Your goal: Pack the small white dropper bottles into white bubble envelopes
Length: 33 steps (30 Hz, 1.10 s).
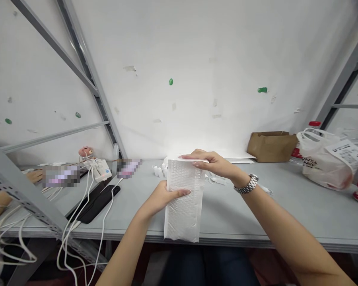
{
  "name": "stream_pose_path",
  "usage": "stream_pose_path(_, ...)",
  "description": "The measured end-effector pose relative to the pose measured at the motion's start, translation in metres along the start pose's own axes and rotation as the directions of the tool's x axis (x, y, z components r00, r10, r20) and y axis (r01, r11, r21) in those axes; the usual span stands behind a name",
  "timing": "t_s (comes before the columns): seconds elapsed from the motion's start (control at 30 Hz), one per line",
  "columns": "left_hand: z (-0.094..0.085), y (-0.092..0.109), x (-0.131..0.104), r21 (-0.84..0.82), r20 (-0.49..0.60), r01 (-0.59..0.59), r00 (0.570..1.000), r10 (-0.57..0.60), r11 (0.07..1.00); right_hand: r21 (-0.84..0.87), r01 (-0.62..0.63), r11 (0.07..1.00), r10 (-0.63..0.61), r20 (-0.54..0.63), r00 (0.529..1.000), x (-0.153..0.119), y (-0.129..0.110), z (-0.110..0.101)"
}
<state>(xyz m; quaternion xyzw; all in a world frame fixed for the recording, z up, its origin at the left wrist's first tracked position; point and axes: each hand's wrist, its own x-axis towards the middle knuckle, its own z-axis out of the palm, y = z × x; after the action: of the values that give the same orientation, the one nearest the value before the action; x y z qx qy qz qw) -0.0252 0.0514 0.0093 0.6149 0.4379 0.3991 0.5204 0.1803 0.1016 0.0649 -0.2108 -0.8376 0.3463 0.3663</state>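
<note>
A white padded bubble mailer (183,216) hangs upright between my hands, over the front edge of the grey tabletop. My left hand (167,197) grips it at the left side, thumb across its front and the other fingers hidden behind. At its top edge, my right hand (210,162) pinches the mailer, fingers lying along the upper rim and thumb below them. A silver watch (247,184) is on my right wrist. Small white plastic pieces (158,171) lie on the table behind the mailer, partly covered by it.
On the right stand an open brown cardboard box (271,146) and a white plastic bag (325,163). To the left are a black phone-like slab (99,203), a white power strip (100,170), loose cables and a metal post (26,190). Another person's hand (32,176) shows at far left.
</note>
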Motion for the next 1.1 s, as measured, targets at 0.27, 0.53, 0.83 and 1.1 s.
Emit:
stream_pose_path(0.27, 0.005, -0.005, -0.007, 0.051, -0.040, 0.016, 0.999, -0.014, 0.999, 0.236, -0.254, 0.938, 0.266, -0.021, 0.964, -0.005, 0.007, 0.005)
stream_pose_path(0.53, 0.003, -0.014, -0.006, 0.187, -0.148, -0.091, 0.982, 0.120, 0.978, -0.149, -0.430, 0.890, 0.311, -0.492, 0.813, -0.014, -0.010, -0.024)
stream_pose_path(0.83, -0.038, -0.016, -0.016, 0.255, -0.251, -0.071, 0.958, 0.137, 0.964, -0.707, -0.547, 0.449, -0.518, -0.705, 0.485, -0.028, 0.016, -0.110)
stream_pose_path(1.1, -0.050, -0.018, -0.021, 0.290, -0.312, -0.034, 0.942, 0.128, 0.957, -0.891, -0.390, 0.231, 0.131, -0.369, 0.920, -0.016, 0.129, -0.090)
